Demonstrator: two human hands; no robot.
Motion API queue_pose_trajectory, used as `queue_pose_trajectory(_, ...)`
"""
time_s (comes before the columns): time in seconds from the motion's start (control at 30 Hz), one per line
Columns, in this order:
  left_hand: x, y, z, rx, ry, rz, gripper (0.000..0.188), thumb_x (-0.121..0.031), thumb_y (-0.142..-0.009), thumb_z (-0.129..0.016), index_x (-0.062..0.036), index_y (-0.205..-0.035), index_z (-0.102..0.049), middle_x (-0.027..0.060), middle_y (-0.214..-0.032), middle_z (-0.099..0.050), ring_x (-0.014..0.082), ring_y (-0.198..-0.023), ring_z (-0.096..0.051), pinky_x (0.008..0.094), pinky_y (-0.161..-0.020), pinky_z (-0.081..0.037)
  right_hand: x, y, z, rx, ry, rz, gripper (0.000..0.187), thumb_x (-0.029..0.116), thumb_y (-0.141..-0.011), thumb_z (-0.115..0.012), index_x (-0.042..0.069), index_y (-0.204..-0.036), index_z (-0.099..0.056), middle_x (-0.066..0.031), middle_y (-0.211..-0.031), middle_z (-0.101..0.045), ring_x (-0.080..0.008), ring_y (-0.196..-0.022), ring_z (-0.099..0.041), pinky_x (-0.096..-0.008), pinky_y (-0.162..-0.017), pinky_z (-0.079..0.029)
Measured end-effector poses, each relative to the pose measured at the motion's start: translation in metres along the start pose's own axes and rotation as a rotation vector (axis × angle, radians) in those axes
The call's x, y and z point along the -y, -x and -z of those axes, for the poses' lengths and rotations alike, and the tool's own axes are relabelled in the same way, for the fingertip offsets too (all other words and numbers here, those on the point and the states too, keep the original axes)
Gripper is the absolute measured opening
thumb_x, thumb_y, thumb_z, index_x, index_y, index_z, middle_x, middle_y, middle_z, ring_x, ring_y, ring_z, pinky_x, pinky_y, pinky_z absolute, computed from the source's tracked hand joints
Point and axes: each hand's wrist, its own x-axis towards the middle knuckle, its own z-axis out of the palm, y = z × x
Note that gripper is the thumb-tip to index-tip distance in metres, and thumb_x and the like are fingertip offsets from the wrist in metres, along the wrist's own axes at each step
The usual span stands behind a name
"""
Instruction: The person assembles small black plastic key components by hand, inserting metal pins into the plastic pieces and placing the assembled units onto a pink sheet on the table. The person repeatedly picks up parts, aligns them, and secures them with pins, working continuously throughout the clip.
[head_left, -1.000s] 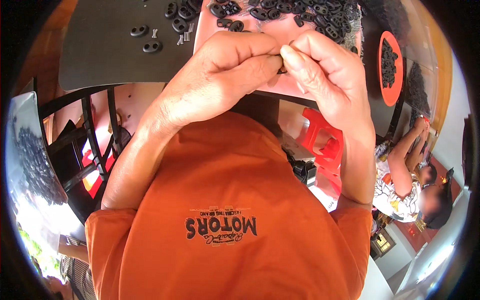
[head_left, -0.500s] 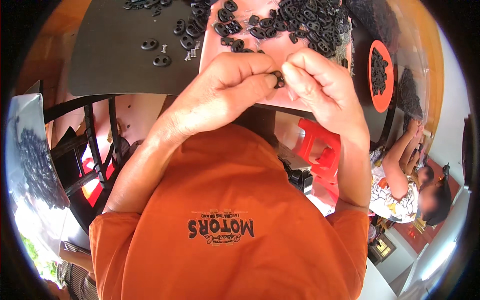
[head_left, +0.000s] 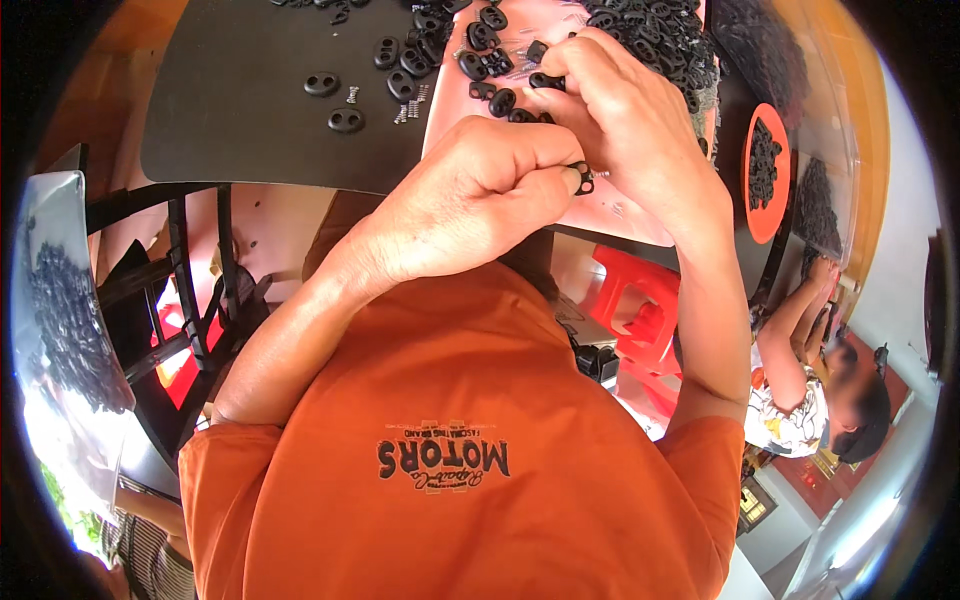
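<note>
My left hand (head_left: 505, 190) is closed, thumb and forefinger pinching a small black cord-lock piece (head_left: 586, 179) with holes. A tiny metal spring (head_left: 602, 174) shows just beside that piece. Farther forward, my right hand (head_left: 630, 120) closes its thumb and forefinger on a black oval cord-lock shell (head_left: 545, 81) at the near side of the pile. Around it on the pink tray (head_left: 455, 130) lie more two-holed oval shells (head_left: 483, 37), small black pieces and springs.
Loose oval shells (head_left: 321, 84) and springs (head_left: 413, 107) lie on the dark table (head_left: 250, 130). An orange-red dish (head_left: 752, 215) of small black parts stands at the right. A red stool (head_left: 640, 300) is below the table, and another person (head_left: 790, 400) sits at far right.
My right hand has moved away from my left, forward to a shell by the pile. My left hand keeps its pinch on the small piece. The view has shifted slightly.
</note>
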Motion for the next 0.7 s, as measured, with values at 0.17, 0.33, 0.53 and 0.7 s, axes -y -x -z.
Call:
queue_pose_trajectory(0.17, 0.000, 0.000, 0.002, -0.001, -0.026, -0.030, 0.017, -0.014, -0.094, -0.049, -0.0024, -0.086, -0.058, -0.0034, -0.068, -0.047, 0.0039, -0.058, -0.043, 0.0211, -0.051, -0.036, 0.001, -0.001, 0.000, -0.005, -0.050, 0.010, 0.016, 0.010, -0.082, -0.066, 0.005, -0.088, -0.052, -0.0117, -0.081, -0.053, -0.0324, -0.069, -0.054, -0.0377, -0.058, -0.043)
queue_pose_trajectory(0.33, -0.002, 0.000, 0.002, 0.009, 0.006, 0.004, 0.017, -0.014, -0.094, -0.049, -0.0012, -0.087, -0.058, -0.0020, -0.071, -0.048, 0.0043, -0.059, -0.043, 0.0211, -0.051, -0.037, -0.009, 0.002, -0.003, -0.034, -0.225, -0.050, 0.009, 0.010, -0.087, -0.061, 0.003, -0.089, -0.057, -0.0077, -0.075, -0.055, -0.0222, -0.066, -0.057, -0.0332, -0.058, -0.045)
queue_pose_trajectory(0.53, 0.003, -0.002, -0.003, -0.068, 0.134, -0.026, 0.017, -0.011, -0.092, -0.049, 0.0009, -0.086, -0.058, -0.0017, -0.068, -0.048, 0.0044, -0.059, -0.044, 0.0204, -0.051, -0.038, 0.000, 0.021, 0.031, 0.073, -1.077, -0.548, 0.017, 0.018, -0.092, -0.061, 0.001, -0.094, -0.063, 0.0043, -0.069, -0.053, -0.0028, -0.057, -0.044, -0.0193, -0.050, -0.036)
queue_pose_trajectory(0.7, -0.003, -0.002, -0.004, -0.134, 0.170, 0.066, 0.020, -0.015, -0.092, -0.053, -0.0003, -0.103, -0.062, -0.0028, -0.076, -0.056, 0.0030, -0.062, -0.047, 0.0167, -0.055, -0.037, 0.004, 0.037, 0.030, -0.030, -1.254, -0.580, 0.018, 0.016, -0.093, -0.060, 0.000, -0.101, -0.064, 0.0028, -0.072, -0.056, -0.0015, -0.053, -0.042, -0.0168, -0.045, -0.033)
